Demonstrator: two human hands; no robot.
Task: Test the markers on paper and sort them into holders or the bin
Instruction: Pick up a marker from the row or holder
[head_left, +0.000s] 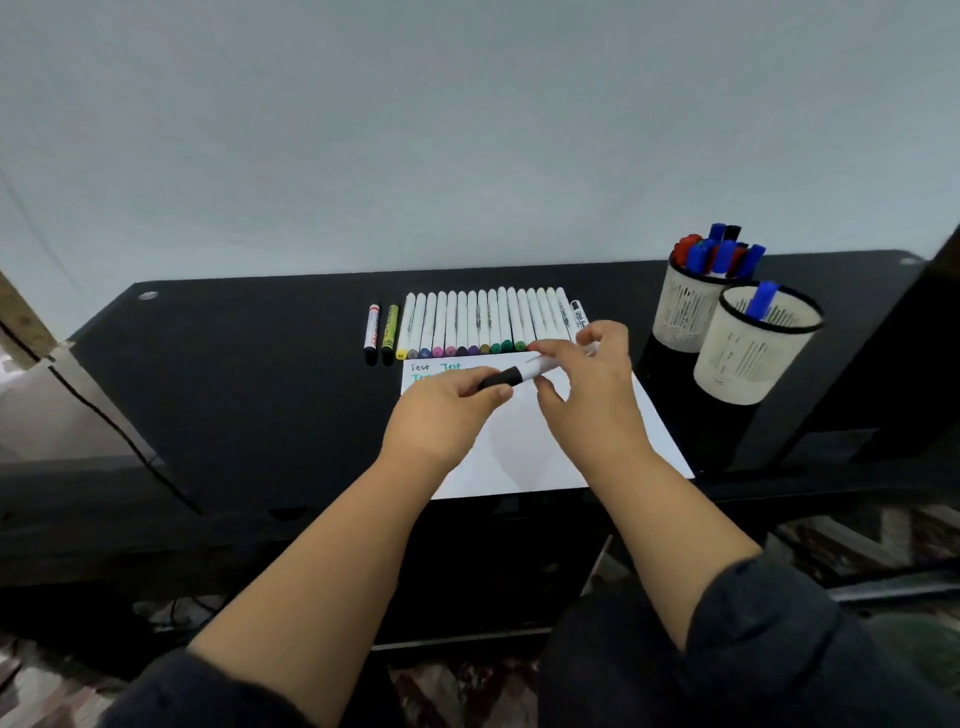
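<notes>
Gripping a white-barrelled marker (519, 373) with a black cap, both hands are being held just above the sheet of paper (550, 447) near the middle of the black table (234, 374). The cap end is being pinched by the curled fingers and thumb of the left hand (447, 410), at about 8 o'clock from the marker's middle, while the white barrel is being clasped by the curled fingers of the right hand (587, 384), at about 2 o'clock. Whether the cap is seated or partly off cannot be told, as the joint is being hidden by the fingers.

The paper is being partly covered by both hands; at its 11 o'clock corner the word "Test" is being shown in dark ink and again in teal (451, 366), with more teal writing half hidden under the left hand.

Just beyond the paper, at 12 o'clock, a row of white markers (483, 325) is being kept side by side, their coloured caps pointing toward the person. At 9 o'clock from that row, a red-and-white marker (372, 332) and a yellow-green marker (389, 331) are being kept just beside each other, slightly apart from the row.

At 3 o'clock from the hands, two white mesh holders are being seen: the nearer holder (753, 358) with a single blue marker (762, 300) standing in it, and the farther holder (685, 306), at its 11 o'clock, crowded with blue, red and black markers (719, 252).
</notes>
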